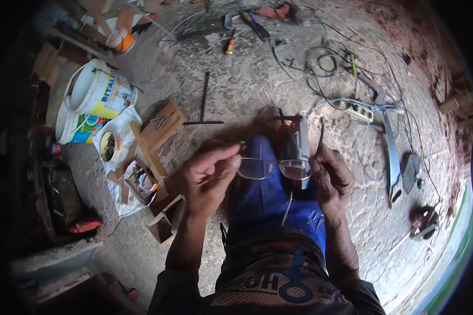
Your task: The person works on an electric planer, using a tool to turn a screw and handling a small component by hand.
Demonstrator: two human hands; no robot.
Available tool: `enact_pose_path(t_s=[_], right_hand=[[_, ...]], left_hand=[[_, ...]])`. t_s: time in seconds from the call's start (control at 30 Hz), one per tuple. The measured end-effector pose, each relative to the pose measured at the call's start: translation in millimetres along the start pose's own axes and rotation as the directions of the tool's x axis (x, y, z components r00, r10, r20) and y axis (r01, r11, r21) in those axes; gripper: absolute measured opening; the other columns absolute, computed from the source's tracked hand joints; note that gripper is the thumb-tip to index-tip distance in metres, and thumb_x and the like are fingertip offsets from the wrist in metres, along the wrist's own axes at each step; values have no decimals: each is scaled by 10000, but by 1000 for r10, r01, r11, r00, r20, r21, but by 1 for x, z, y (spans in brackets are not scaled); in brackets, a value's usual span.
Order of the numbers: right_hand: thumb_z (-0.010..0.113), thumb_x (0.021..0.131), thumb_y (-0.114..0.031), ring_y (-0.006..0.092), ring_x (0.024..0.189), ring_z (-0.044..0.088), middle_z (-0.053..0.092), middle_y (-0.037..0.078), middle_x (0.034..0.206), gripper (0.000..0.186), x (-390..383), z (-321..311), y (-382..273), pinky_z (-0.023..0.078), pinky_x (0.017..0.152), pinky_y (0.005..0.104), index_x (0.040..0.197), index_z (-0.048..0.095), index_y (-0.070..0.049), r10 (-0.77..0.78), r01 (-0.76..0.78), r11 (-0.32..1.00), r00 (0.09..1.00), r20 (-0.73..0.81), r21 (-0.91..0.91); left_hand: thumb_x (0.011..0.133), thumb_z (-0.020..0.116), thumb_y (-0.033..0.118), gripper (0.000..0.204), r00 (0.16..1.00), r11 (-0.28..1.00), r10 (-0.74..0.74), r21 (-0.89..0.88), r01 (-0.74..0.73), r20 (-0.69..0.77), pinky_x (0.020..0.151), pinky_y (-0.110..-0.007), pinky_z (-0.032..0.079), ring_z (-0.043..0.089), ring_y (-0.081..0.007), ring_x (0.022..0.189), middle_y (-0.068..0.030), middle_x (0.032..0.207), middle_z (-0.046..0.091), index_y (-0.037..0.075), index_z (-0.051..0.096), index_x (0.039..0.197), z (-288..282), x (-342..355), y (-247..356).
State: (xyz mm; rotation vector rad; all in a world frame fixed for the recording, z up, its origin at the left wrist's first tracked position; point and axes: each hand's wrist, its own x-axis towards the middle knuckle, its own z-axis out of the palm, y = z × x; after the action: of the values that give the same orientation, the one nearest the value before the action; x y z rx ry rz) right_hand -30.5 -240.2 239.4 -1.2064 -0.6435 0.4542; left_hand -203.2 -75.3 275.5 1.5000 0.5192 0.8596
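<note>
A pair of thin-rimmed eyeglasses (295, 169) is held up in front of my blue trousers, lenses level. My left hand (207, 176) pinches the glasses at their left end, between thumb and forefinger. At the other end my right hand (332, 180) is closed on the right side, with a dark temple arm sticking up past its fingers. Beyond the lenses, a grey and red power tool (298, 139) lies between my legs, partly hidden by the glasses.
White buckets (92, 92), a wooden piece (160, 126) and a box of small parts (140, 181) stand at left. A dark T-shaped bar (204, 105) and a screwdriver (230, 46) lie ahead. To the right are a power strip (355, 110), tangled cables and a handsaw (392, 152).
</note>
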Motion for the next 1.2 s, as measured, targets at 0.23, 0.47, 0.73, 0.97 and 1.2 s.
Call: enact_pose_path(t_s=[0.23, 0.47, 0.73, 0.97, 1.2], right_hand=[[524, 1003, -276, 115, 877, 610, 627, 89, 1073, 470, -17, 7, 40, 507, 696, 259, 1367, 516, 20, 514, -545, 829, 660, 549, -122], [464, 1036, -313, 92, 659, 552, 590, 16, 802, 366, -45, 64, 108, 475, 578, 254, 1189, 598, -9, 615, -552, 733, 292, 732, -396], [448, 1043, -299, 91, 638, 540, 559, 9, 744, 320, -46, 89, 90, 478, 568, 257, 988, 592, -19, 648, -580, 703, 285, 706, -411], [462, 1039, -346, 98, 680, 539, 555, 3, 760, 347, -46, 110, 89, 490, 620, 284, 975, 593, -32, 648, -619, 699, 337, 684, -357], [478, 1034, -389, 88, 731, 492, 526, -19, 785, 377, -55, 156, 94, 448, 724, 266, 1057, 602, -34, 451, -683, 730, 500, 739, 17]], left_hand=[[822, 620, -61, 226, 978, 885, -160, 459, 82, 135, 626, -249, 472, 608, -114, 731, -46, 877, 627, 46, 742, 979, -43, -53, -39], [913, 671, 260, 415, 838, 664, -485, 519, 538, -249, 931, -402, 507, 602, -251, 1148, -181, 1237, 619, 21, 605, 1245, -158, -120, -76], [722, 746, 546, 755, 464, -223, -675, 758, 613, -574, 955, -483, 497, 588, -363, 1153, -237, 1235, 574, -1, 573, 1212, -249, -264, -168], [704, 834, 272, 589, 462, 418, -703, 211, 884, -541, 827, -371, 525, 651, -246, 962, -152, 1048, 674, -44, 594, 1140, -213, -224, -90], [805, 762, 184, 422, 742, 823, -567, -270, 500, -357, 757, -310, 493, 605, -157, 884, -86, 1015, 630, 15, 548, 1127, -100, -143, -86]])
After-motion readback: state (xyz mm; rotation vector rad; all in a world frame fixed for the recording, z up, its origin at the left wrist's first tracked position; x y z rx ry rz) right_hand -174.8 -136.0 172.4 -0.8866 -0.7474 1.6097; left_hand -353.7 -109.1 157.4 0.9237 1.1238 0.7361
